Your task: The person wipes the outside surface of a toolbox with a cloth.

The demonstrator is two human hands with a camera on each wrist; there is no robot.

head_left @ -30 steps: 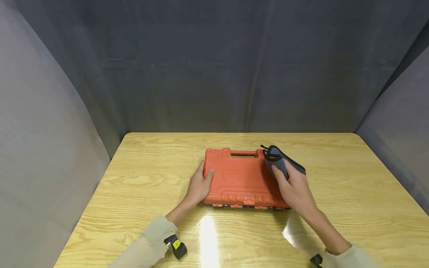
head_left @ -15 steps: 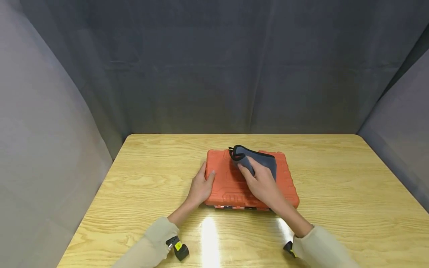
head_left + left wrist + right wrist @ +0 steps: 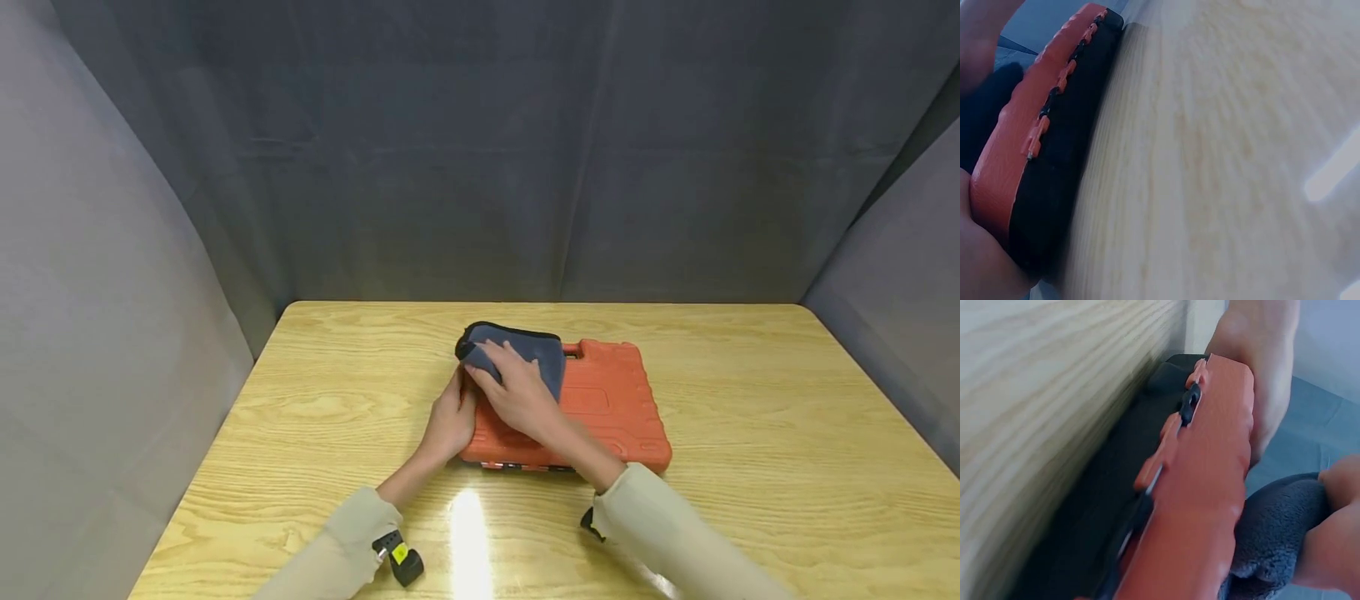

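An orange tool case [image 3: 607,404] lies flat and closed on the wooden table [image 3: 750,433]. A folded grey cloth [image 3: 528,350] with a dark edge sits on the case's far left corner. My right hand [image 3: 516,390] lies on top of the cloth, reaching across the case, and grips it. In the right wrist view the cloth [image 3: 1275,531] bunches between finger and thumb [image 3: 1335,550] beside the orange lid [image 3: 1204,487]. My left hand [image 3: 452,417] rests against the case's left end, fingers fairly straight. The left wrist view shows the orange lid [image 3: 1010,156] over its black base [image 3: 1066,144].
Grey fabric walls [image 3: 480,167] close in the table at the back and on both sides. Bare wood [image 3: 322,392] lies left of the case, and a lamp glare [image 3: 467,533] shows near the front edge. Black wrist cameras [image 3: 401,560] sit on both beige sleeves.
My right hand has slid the grey cloth leftward across the lid, from the case's far right corner to its far left corner. The left hand has stayed at the left end.
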